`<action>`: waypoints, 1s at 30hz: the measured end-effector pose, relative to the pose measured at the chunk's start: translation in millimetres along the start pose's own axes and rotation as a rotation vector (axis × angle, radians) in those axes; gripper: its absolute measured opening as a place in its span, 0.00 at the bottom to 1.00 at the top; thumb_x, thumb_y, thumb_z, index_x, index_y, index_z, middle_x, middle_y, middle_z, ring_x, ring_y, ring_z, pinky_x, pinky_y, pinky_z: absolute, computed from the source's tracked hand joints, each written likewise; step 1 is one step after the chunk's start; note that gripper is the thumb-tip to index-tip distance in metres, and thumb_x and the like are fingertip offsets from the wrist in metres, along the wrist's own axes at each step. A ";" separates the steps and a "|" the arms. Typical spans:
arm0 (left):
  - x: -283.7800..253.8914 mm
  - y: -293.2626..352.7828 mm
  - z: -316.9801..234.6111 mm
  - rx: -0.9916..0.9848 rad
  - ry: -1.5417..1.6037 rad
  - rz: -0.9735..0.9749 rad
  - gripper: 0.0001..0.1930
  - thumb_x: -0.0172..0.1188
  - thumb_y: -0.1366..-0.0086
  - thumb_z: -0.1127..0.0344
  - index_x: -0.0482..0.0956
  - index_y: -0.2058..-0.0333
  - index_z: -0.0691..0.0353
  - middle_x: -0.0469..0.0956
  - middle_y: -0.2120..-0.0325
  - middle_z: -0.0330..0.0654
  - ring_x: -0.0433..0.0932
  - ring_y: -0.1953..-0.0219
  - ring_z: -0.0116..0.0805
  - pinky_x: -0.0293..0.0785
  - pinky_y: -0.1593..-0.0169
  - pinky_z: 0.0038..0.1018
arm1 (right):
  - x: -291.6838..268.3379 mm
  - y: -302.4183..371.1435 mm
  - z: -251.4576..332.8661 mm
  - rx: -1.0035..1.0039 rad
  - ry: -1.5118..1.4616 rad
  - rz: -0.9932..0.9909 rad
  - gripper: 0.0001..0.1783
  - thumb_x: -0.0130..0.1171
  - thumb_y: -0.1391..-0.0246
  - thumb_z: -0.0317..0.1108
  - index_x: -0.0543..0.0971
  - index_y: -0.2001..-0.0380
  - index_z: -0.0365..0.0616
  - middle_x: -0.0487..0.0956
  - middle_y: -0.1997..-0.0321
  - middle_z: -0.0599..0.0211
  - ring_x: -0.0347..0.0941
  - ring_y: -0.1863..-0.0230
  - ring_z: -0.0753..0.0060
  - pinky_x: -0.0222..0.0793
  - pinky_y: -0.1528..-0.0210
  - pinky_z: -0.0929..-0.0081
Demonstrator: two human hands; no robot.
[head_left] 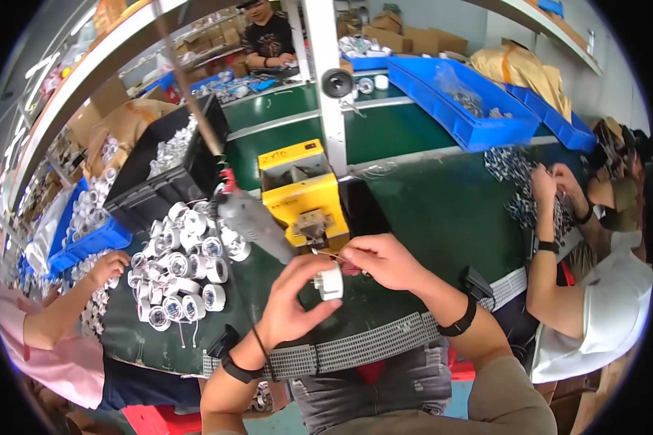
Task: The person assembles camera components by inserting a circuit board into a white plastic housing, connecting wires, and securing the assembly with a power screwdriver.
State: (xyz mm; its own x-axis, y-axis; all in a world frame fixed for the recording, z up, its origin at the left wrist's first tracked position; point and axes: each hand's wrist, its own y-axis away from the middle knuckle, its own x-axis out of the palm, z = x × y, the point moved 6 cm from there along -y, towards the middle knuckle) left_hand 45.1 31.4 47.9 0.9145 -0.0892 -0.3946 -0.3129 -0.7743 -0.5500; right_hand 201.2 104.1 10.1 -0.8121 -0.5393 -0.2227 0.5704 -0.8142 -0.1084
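Observation:
My left hand (290,304) is closed around a small white round housing (331,283), thumb below and fingers above. Close to the housing's upper side, my right hand (384,261) pinches what looks like a thin wire (328,254); its fingertips partly hide it. Just beyond both hands stands a yellow machine (305,199) with a metal fixture on its front. A grey power screwdriver (254,223) hangs to the left of the machine, its tip end near my left fingers. Left of that, a pile of white round housings (178,264) with short wires covers the green table.
Behind the pile stands a black crate (163,163) of small white parts. Blue trays (461,105) are at the back right. A grey slotted strip (370,343) lines the table's near edge. Co-workers' hands (109,267) work on both sides; another person (268,40) is at the back.

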 end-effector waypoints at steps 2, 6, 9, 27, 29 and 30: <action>2.2 1.8 7.8 -0.066 0.169 -0.019 0.27 0.66 0.50 0.79 0.70 0.49 0.63 0.70 0.51 0.44 0.72 0.50 0.35 0.72 0.49 0.30 | 1.7 2.8 7.1 0.029 -0.159 0.036 0.12 0.52 0.38 0.33 0.78 0.63 0.34 0.79 0.69 0.69 0.73 0.68 0.83 0.69 0.65 0.83; 7.4 13.0 24.7 -0.315 0.515 -0.005 0.28 0.61 0.43 0.77 0.63 0.44 0.64 0.70 0.51 0.41 0.71 0.49 0.31 0.69 0.47 0.28 | -1.6 5.6 10.6 0.011 -0.231 0.081 0.09 0.54 0.39 0.30 0.78 0.66 0.34 0.77 0.69 0.69 0.72 0.69 0.81 0.68 0.67 0.82; 12.8 14.5 31.7 -0.476 0.903 -0.050 0.23 0.52 0.34 0.63 0.62 0.43 0.65 0.72 0.53 0.45 0.74 0.52 0.37 0.74 0.51 0.33 | 4.9 12.9 30.2 -0.288 -0.086 0.145 0.04 0.59 0.47 0.26 0.76 0.73 0.37 0.71 0.69 0.68 0.70 0.69 0.75 0.66 0.65 0.77; 21.8 21.2 50.7 -0.797 0.904 -0.030 0.22 0.43 0.28 0.57 0.62 0.43 0.67 0.76 0.58 0.47 0.79 0.62 0.36 0.79 0.63 0.29 | 38.4 38.2 70.2 -0.808 0.867 -0.143 0.11 0.65 0.66 0.32 0.71 0.83 0.42 0.68 0.71 0.67 0.69 0.64 0.63 0.66 0.58 0.68; 23.9 23.0 55.9 -0.804 0.908 0.032 0.21 0.43 0.28 0.58 0.63 0.44 0.67 0.76 0.58 0.46 0.79 0.62 0.36 0.79 0.64 0.29 | 36.0 36.8 67.1 -0.765 0.897 -0.135 0.11 0.64 0.63 0.32 0.72 0.82 0.42 0.68 0.71 0.66 0.70 0.65 0.64 0.68 0.61 0.68; 26.9 25.5 59.2 -0.826 0.898 0.099 0.21 0.43 0.28 0.58 0.64 0.44 0.67 0.75 0.57 0.46 0.79 0.61 0.36 0.80 0.63 0.30 | 34.3 36.4 64.4 -0.725 0.929 -0.125 0.10 0.64 0.60 0.33 0.73 0.81 0.42 0.68 0.71 0.66 0.71 0.67 0.65 0.69 0.64 0.68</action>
State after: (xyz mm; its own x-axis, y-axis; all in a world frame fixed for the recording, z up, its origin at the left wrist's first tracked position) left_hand 46.6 46.3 -20.4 0.8502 -0.3183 0.4193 -0.4335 -0.8752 0.2146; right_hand 186.2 42.1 60.9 -0.6375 0.1421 -0.7573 0.6727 -0.3766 -0.6369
